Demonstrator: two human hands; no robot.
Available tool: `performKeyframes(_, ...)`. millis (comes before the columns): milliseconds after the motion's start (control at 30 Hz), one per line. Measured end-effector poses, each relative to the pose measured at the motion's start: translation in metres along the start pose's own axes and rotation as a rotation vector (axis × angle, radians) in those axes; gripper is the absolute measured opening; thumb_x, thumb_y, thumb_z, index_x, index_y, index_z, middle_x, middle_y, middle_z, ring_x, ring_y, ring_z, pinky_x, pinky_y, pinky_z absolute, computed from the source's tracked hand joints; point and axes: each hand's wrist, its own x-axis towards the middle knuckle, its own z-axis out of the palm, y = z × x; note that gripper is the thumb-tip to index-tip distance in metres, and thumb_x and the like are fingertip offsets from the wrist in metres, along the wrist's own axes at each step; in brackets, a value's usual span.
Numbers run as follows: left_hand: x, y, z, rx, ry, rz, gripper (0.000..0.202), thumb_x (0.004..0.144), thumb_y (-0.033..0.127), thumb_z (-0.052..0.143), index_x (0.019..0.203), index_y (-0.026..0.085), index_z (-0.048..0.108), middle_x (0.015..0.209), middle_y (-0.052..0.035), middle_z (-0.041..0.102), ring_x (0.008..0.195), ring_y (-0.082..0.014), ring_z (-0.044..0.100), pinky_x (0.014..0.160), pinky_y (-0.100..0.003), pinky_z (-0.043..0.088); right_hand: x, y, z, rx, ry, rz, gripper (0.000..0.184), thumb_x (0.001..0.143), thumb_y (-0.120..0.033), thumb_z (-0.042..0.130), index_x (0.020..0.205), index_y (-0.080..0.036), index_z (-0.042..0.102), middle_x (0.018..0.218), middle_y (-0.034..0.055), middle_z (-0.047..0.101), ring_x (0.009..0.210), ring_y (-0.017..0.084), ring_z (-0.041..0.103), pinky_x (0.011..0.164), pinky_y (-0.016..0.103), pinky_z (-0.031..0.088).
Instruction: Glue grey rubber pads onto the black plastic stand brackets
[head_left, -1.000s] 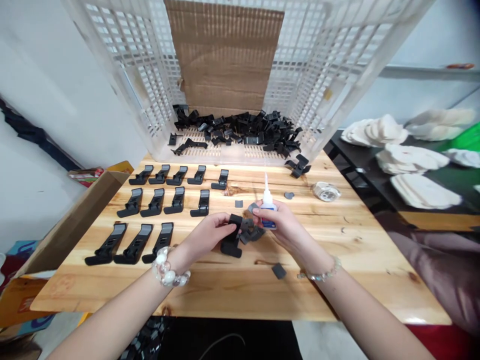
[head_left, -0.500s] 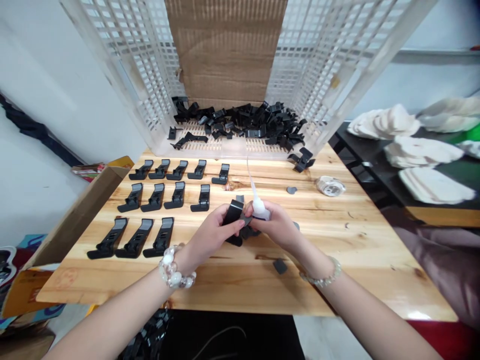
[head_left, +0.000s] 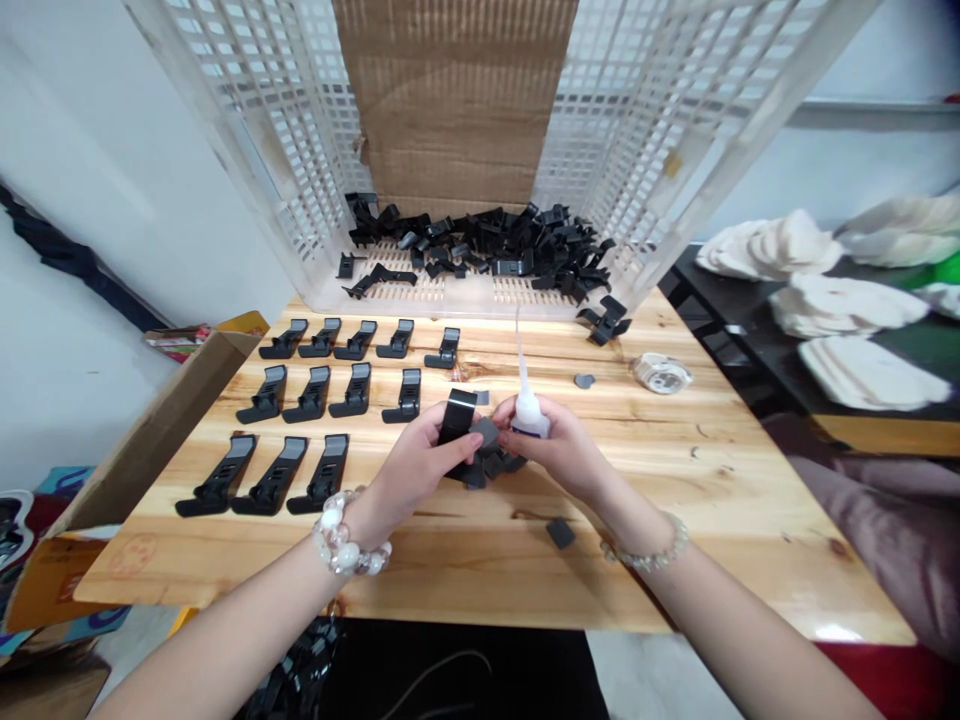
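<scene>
My left hand point(head_left: 431, 452) is closed around a black plastic bracket point(head_left: 459, 405), and its thumb presses a small dark grey pad point(head_left: 486, 433) beside it. Just to the right, my right hand point(head_left: 559, 440) grips a small white glue bottle point(head_left: 531, 415) with a long thin nozzle pointing up and away from me. The fingertips of both hands are close together over the table. Below them lie more dark grey pads point(head_left: 495, 465), partly hidden by the hands. Another dark pad point(head_left: 560, 533) lies nearer the table's front edge.
Finished-looking black brackets point(head_left: 322, 475) with grey strips stand in rows on the wooden table point(head_left: 712, 540). Behind, a white plastic crate point(head_left: 465, 292) on its side holds a heap of black parts point(head_left: 510, 235). A roll of clear tape point(head_left: 661, 373) is at right.
My hands have drawn slightly apart. The glue bottle has shifted right and stands more upright; the grey pad, formerly between both hands, now shows under my left thumb.
</scene>
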Motion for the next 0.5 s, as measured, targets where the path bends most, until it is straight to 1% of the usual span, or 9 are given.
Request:
performKeyframes(67,0.0,0.0,0.0,-0.008,-0.001,0.002,0.028,0.076,0.034,0.072,0.095,0.015,0.063,0.068,0.0031,0.056,0.066,-0.0118,0.051,0.065,-0.025,0.042,0.0,0.0,0.0,0.004,0.01,0.005,0.014,0.073,-0.021,0.073,0.082,-0.018,0.064,0.077,-0.0008,0.059,0.064,0.01,0.051,0.059,0.025,0.041)
performKeyframes(200,-0.003,0.0,0.0,-0.016,0.01,0.004,0.028,0.076,0.033,0.073,0.096,0.016,0.062,0.071,0.0031,0.057,0.066,-0.0112,0.051,0.066,-0.025,0.043,0.002,0.004,-0.001,0.062,0.045,0.06,0.019,0.073,-0.028,0.077,0.083,-0.018,0.064,0.074,-0.0012,0.058,0.058,0.009,0.052,0.053,0.024,0.042)
performKeyframes(300,-0.005,0.001,0.0,-0.016,0.004,0.004,0.03,0.077,0.033,0.073,0.099,0.017,0.062,0.082,0.0002,0.063,0.075,-0.0132,0.057,0.071,-0.026,0.047,0.003,0.008,-0.002,0.131,0.062,0.086,0.023,0.073,-0.03,0.078,0.087,-0.019,0.063,0.074,-0.0018,0.058,0.052,0.009,0.051,0.048,0.023,0.042)
performKeyframes(400,-0.005,0.001,-0.001,0.032,0.003,0.043,0.03,0.078,0.034,0.071,0.102,0.017,0.062,0.094,-0.0029,0.066,0.087,-0.0171,0.061,0.079,-0.03,0.049,0.003,0.01,-0.003,0.194,0.034,0.092,0.023,0.075,-0.03,0.077,0.09,-0.019,0.063,0.069,-0.0031,0.058,0.048,0.009,0.051,0.044,0.023,0.043)
performKeyframes(500,-0.005,-0.001,-0.002,0.132,0.026,0.102,0.027,0.081,0.034,0.069,0.101,0.017,0.063,0.095,-0.0035,0.066,0.089,-0.0187,0.062,0.08,-0.031,0.05,0.003,0.01,-0.002,0.219,-0.004,0.105,0.023,0.075,-0.029,0.076,0.092,-0.018,0.063,0.065,-0.0038,0.057,0.047,0.009,0.052,0.044,0.022,0.042)
